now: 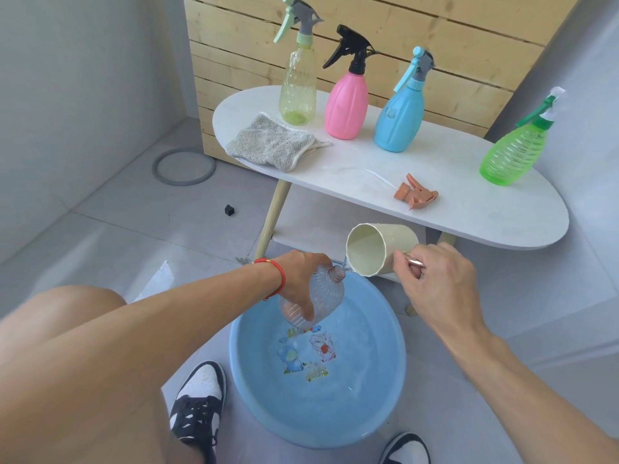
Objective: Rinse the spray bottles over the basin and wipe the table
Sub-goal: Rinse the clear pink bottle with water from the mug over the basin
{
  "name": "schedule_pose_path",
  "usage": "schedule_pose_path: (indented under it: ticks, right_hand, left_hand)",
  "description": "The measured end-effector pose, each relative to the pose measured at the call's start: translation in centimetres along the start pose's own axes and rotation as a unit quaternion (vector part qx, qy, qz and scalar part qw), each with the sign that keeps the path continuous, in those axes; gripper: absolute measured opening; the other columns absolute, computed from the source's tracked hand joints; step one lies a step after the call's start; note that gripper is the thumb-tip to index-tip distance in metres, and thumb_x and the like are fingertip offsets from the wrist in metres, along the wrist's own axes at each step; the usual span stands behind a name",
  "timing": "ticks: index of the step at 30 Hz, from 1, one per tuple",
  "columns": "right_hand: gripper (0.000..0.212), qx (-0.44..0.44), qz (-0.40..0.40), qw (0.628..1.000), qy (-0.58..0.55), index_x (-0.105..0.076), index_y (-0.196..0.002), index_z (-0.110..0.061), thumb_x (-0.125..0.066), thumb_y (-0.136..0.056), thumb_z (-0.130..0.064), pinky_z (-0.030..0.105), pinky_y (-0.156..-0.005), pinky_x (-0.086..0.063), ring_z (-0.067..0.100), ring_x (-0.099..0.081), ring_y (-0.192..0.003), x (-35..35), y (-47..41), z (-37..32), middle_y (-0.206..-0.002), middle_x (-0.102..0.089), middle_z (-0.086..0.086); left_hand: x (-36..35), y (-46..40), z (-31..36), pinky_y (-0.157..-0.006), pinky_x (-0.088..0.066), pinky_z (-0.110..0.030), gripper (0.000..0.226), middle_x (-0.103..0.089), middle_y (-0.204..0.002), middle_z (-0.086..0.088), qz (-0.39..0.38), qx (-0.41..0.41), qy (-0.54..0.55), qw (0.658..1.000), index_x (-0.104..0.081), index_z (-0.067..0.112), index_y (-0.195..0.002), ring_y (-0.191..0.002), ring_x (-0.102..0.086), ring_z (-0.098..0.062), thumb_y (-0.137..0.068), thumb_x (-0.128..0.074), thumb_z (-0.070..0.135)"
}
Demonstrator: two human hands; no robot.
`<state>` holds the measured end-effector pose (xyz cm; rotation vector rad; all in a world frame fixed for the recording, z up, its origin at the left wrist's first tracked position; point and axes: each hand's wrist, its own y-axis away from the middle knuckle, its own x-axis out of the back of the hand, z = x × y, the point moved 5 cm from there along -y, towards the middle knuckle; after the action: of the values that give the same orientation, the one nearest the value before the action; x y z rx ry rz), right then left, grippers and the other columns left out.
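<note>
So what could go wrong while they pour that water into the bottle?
1. The bottle has a narrow neck and the cup has a wide mouth, so water may miss and run down outside. The basin below should catch most.
2. The left hand holds the tilted, probably wet bottle; it might slip.
3. The right hand could tip the cup too quickly and splash the floor.

We see a grey ring (pixel 184 167) and small black block (pixel 229 210) on the floor, wood slat panel (pixel 452 45) behind

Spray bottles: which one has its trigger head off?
The clear bottle, gripped by the left hand over the basin. The yellow, pink, blue and green bottles on the table keep their heads.
</note>
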<state>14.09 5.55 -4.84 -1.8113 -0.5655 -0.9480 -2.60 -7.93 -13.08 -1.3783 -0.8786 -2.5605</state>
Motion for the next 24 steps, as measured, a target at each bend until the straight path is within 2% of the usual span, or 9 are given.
schedule_pose_path:
  ticks: [9, 15, 19, 24]
  right_hand:
    - [0.043, 0.043, 0.042, 0.998, 0.018, -0.045, -0.058, -0.013, -0.075, -0.089, -0.013, 0.03, -0.055, -0.026, 0.023, -0.035, -0.059, 0.2, 0.3, -0.2, -0.056, -0.038, -0.007]
    - [0.04, 0.088, 0.07, 0.993, 0.033, -0.047, -0.059, -0.01, -0.063, -0.094, -0.021, 0.034, -0.054, -0.034, 0.025, -0.036, -0.059, 0.2, 0.3, -0.4, -0.055, -0.045, 0.001]
    - [0.039, 0.12, 0.075, 0.988, 0.057, -0.047, -0.061, -0.011, -0.063, -0.095, -0.02, 0.04, -0.054, -0.042, 0.025, -0.034, -0.06, 0.0, 0.4, -0.6, -0.056, -0.044, 0.003]
    - [0.039, 0.163, 0.084, 0.98, 0.076, -0.046, -0.062, -0.011, -0.062, -0.097, -0.018, 0.043, -0.053, -0.043, 0.028, -0.038, -0.059, 0.0, 0.4, -1.3, -0.057, -0.042, 0.004]
  left_hand:
    - [-0.2, -0.1, 0.1, -0.092, -0.046, -0.03, 0.104, -0.051, -0.144, 0.002, -0.018, 0.006, -0.019, 1.0, -0.036, 0.031, -0.153, -0.129, -0.049, -0.02, -0.067, -0.094, 0.038]
    - [-0.3, 0.0, 0.1, -0.087, -0.042, -0.027, 0.103, -0.05, -0.145, 0.003, -0.026, 0.007, -0.019, 0.999, -0.035, 0.03, -0.154, -0.129, -0.049, -0.02, -0.069, -0.093, 0.037]
    - [-0.3, 0.0, 0.1, -0.092, -0.045, -0.03, 0.104, -0.05, -0.145, 0.004, -0.032, 0.007, -0.02, 0.999, -0.035, 0.031, -0.153, -0.13, -0.049, -0.019, -0.068, -0.093, 0.039]
    - [-0.4, -0.1, 0.0, -0.095, -0.047, -0.031, 0.104, -0.05, -0.145, 0.005, -0.035, 0.009, -0.019, 0.999, -0.035, 0.031, -0.153, -0.13, -0.049, -0.019, -0.067, -0.093, 0.039]
